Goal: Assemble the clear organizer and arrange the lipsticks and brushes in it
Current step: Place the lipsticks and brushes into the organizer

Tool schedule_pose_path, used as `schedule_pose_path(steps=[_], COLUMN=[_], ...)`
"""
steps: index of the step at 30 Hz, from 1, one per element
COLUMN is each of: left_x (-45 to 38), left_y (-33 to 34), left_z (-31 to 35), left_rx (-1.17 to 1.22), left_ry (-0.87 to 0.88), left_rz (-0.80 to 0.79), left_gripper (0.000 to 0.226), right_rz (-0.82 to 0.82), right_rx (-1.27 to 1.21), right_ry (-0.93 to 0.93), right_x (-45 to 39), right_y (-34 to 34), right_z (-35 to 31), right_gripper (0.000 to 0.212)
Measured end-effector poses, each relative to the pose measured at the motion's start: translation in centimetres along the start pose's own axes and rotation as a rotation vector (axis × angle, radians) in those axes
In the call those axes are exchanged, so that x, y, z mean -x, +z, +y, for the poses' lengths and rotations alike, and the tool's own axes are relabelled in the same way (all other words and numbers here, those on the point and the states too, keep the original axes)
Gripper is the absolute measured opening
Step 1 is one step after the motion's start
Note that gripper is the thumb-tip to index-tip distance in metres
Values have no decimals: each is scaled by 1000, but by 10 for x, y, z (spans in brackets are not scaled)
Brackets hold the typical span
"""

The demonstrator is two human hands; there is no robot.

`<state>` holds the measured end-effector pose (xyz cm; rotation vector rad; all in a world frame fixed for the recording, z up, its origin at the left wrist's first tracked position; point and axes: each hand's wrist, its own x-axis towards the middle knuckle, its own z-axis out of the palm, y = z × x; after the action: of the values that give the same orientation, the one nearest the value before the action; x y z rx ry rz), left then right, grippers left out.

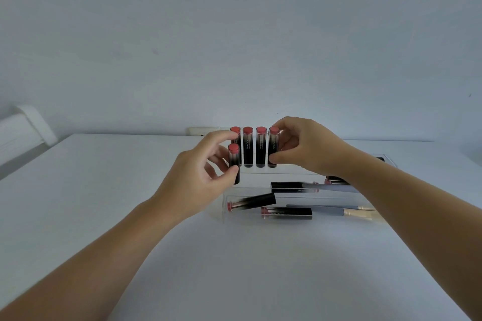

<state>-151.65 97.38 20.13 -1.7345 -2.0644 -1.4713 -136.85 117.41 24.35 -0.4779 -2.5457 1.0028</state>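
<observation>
At the middle of the frame a clear organizer (263, 168) stands on the white worktop (104, 190), with four upright lipsticks in a row along its back tier. The left hand (198, 180) grips a fifth lipstick (234, 163) upright between thumb and curled fingers, just in front of the leftmost lipstick (235, 131) of the row, which it partly hides. The right hand (305, 146) pinches the rightmost lipstick (273, 147), forefinger at its pink top and thumb near its base. Between them stand two untouched lipsticks (247, 146).

Below the row, toward the lower right of centre, more things lie flat: a tilted lipstick (253, 202), another lipstick (287, 213) nearest the viewer, a brush (331, 210) with a grey handle and pale gold ferrule, and a further black tube (287, 186) partly behind the right forearm. Whether these lie inside the clear front trays or beside them cannot be told. A white wall (234, 34) rises behind the worktop, with a white slatted object (23, 125) at the left edge.
</observation>
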Motion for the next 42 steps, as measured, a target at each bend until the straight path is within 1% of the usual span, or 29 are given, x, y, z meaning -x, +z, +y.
schedule_pose_path(steps=[2, 4, 7, 8, 9, 11, 13, 15, 17, 20, 23, 24, 27, 31, 37, 39, 42], left_x=[1, 2, 3, 3, 3, 2, 1, 1, 0, -2, -3, -3, -6, -7, 6, 9, 8], left_y=[1, 2, 2, 2, 2, 3, 3, 2, 2, 1, 0, 0, 1, 1, -1, 0, 3], left_z=[-2, -3, -6, -7, -8, -11, -13, -13, -12, -10, -6, -4, 2, 0, -7, -8, -5], left_rx=[-77, -133, -168, -179, -185, -180, -172, -166, -150, -156, -259, -307, -437, -455, -407, -374, -379], left_ry=[42, 74, 94, 101, 105, 92, 68, 62, 63, 50, 62, 89, 216, 280, 124, 94, 107], left_rz=[-2, -3, 1, 3, 4, 5, 7, 8, 14, 19, 16, 17, 54, 123, 15, 16, 52], left_gripper=[46, 45, 45, 45, 44, 43, 42, 40, 37, 36, 41, 41, 35, 41, 49, 54, 52], right_rz=[18, 70, 190, 197, 172, 57, -72, -159, -207, -275, -347, -369, -418, -452, -497, -507, -506], right_rx=[-13, 7, 61, 78, 94, 149, 255, 370, 439, 531, 642, 684, 788, 913, 1019, 1053, 1101], right_ry=[1, -12, -104, -133, -150, -166, -166, -174, -184, -198, -224, -234, -272, -301, -349, -358, -367], right_x=[4, 10, 24, 29, 35, 42, 46, 47, 47, 43, 37, 35, 31, 29, 27, 26, 23], right_y=[-6, -12, -20, -22, -23, -23, -19, -16, -14, -13, -12, -12, -13, -14, -15, -15, -14], right_z=[1, 2, 2, 1, -1, -3, -4, -5, -6, -10, -13, -15, -20, -23, -29, -31, -31], right_gripper=[40, 39, 29, 26, 24, 19, 14, 13, 16, 27, 36, 38, 42, 46, 50, 50, 52])
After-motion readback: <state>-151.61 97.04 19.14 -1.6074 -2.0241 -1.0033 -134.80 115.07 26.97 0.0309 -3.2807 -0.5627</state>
